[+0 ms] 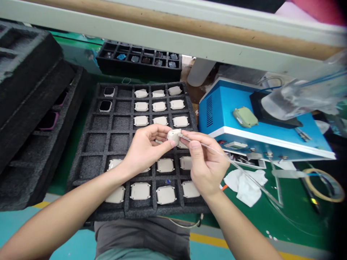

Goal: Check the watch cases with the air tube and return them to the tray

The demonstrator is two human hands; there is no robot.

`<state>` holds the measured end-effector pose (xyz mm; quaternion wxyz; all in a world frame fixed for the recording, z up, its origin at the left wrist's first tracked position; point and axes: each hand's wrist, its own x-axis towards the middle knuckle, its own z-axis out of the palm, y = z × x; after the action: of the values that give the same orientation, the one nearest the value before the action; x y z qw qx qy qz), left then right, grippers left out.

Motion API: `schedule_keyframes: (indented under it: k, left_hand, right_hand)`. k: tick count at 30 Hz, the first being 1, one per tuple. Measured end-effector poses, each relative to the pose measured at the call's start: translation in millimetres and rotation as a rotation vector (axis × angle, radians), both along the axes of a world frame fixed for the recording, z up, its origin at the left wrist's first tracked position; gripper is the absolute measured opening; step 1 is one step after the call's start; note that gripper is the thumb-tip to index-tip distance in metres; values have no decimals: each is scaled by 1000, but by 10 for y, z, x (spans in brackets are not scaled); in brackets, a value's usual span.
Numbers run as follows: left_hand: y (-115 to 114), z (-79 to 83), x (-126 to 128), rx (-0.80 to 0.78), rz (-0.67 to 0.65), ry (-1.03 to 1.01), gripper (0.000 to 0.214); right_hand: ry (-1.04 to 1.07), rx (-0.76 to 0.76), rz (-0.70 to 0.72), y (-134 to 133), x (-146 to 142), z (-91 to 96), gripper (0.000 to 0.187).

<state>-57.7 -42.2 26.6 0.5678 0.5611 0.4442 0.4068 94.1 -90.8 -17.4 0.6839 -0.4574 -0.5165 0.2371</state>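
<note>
Two hands meet over the black foam tray [92, 166], and you have both of them busy: your left hand [150, 146] pinches a pale case [174, 138], thumb in front and fingers curled behind, while your right hand [207, 162] closes thumb and fingers round a thin clear tube [247, 173], its tip right up by the case's edge; whether it touches, you can't tell from this angle. That case sits up above the tray's middle rows. Below it, pale cases like it fill the right-hand columns, and two dark-screened watches [105, 106] lie at the far left corner.

Look across the green tabletop [295, 224]: to your right stands a blue box [222, 104] with a green case [245, 117] on top, and crumpled white wipes [245, 184] lie just in front of it. The tube trails off past those wipes, near a pale yellow ring [329, 187]. Over on your left, dark foam trays [27, 97] are stacked high; another compartmented tray [138, 66] waits at the back, under a long pale beam [168, 43] crossing overhead. Down at floor level, turquoise floor [18, 227] shows, with a yellow stripe [208, 241] running along it.
</note>
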Motion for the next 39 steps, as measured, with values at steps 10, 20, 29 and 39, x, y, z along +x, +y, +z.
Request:
schedule_keyframes:
  k: [10,20,29,39]
  left_hand:
    - [5,-15,-6,-2,-10,-11,27]
    - [22,23,-15,21,6,-4,28]
    - [40,46,-18,35,21,20,30]
    - [41,44,-18,31,15,27,29]
  right_hand:
    - [-16,21,4,10,12,3,14]
    - [13,21,49,57,11,9,14]
    - [60,31,97,82,17,23,16]
    - [61,32,113,80,25,14,17]
